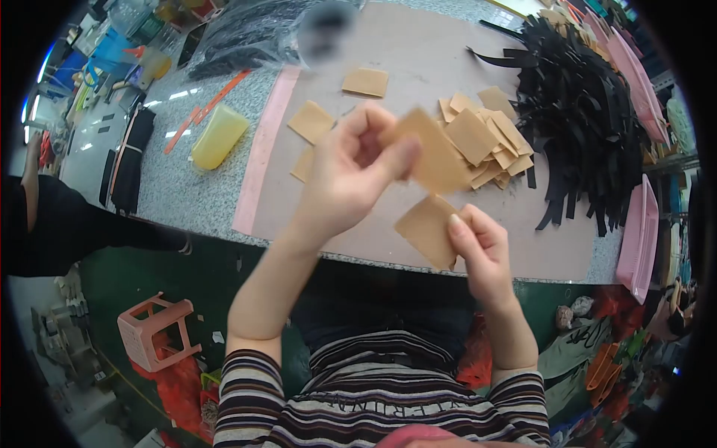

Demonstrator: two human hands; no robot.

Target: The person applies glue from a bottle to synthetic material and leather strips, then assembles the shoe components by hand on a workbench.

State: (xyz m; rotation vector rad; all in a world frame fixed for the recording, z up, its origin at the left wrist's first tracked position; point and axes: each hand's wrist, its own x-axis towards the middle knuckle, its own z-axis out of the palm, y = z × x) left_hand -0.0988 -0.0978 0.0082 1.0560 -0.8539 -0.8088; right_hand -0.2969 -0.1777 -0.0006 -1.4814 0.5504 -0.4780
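My left hand pinches a tan square piece between thumb and fingers, slightly blurred, raised over the table. Lower and to the right, my right hand grips another tan square piece by its right edge, near the table's front edge. The two pieces almost meet at a corner in this view. Behind the hands lies a loose pile of similar thin tan pieces. A single tan piece lies farther back, and another tan piece is left of my left hand.
A large heap of black strips covers the right side of the table. Pink trays stand at the right edge. To the left are a yellow block and orange strips. A pink stool stands on the floor; a person's dark-clothed leg shows at left.
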